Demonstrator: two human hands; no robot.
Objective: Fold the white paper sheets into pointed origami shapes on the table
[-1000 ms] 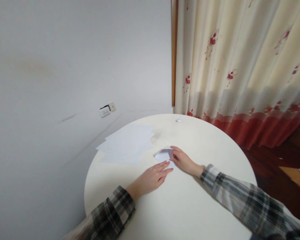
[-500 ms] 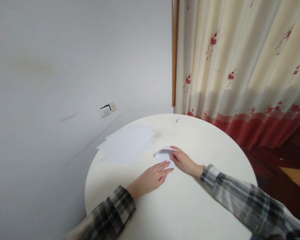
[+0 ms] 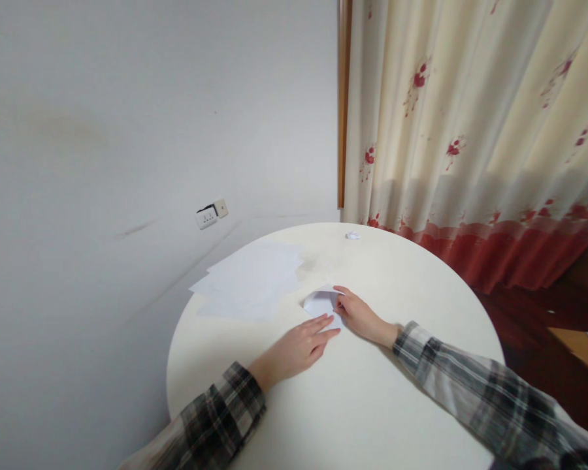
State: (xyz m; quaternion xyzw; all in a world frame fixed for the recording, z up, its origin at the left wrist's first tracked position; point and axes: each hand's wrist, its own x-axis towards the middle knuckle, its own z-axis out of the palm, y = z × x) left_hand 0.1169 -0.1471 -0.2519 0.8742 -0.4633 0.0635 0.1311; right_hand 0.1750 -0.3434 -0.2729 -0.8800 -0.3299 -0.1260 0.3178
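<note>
A partly folded sheet of white paper [image 3: 318, 304] lies on the round white table, its far flap bent up and curving over toward me. My right hand [image 3: 360, 316] pinches that flap at its right side, thumb and fingers closed on it. With fingers stretched out, my left hand [image 3: 301, 346] rests its fingertips on the near part of the same paper, pressing it to the tabletop. The fingers of both hands cover the right part of the sheet.
Several loose white sheets [image 3: 249, 281] lie fanned out at the table's left. A crumpled bit of paper [image 3: 353, 235] sits near the far edge of the table [image 3: 372, 405]. Behind stand a wall with a socket [image 3: 206, 218] and a flowered curtain [image 3: 470, 130].
The raised flap of the paper has shifted very slightly under my right hand. Both hands otherwise stay in place.
</note>
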